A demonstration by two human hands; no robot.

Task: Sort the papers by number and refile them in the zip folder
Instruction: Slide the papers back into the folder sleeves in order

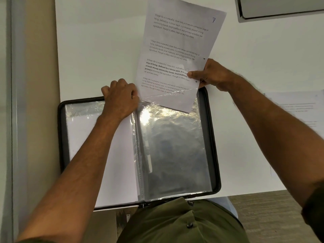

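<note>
A black zip folder (214, 155) lies open on the white table in front of me, its clear plastic sleeves spread flat. The left sleeve (84, 137) shows a white sheet inside; the right sleeve (173, 151) looks dark and glossy. My right hand (212, 75) pinches the right edge of a printed paper (177, 50) marked 7 in its top right corner. The paper's lower end sits at the top opening of the right sleeve, under the plastic. My left hand (121, 97) grips the top of the sleeves near the folder's spine, fingers curled.
Another printed sheet (298, 109) lies on the table at the right. A grey framed object (280, 7) sits at the top right. The table's left edge borders a beige strip and a wall. The near edge is by my body.
</note>
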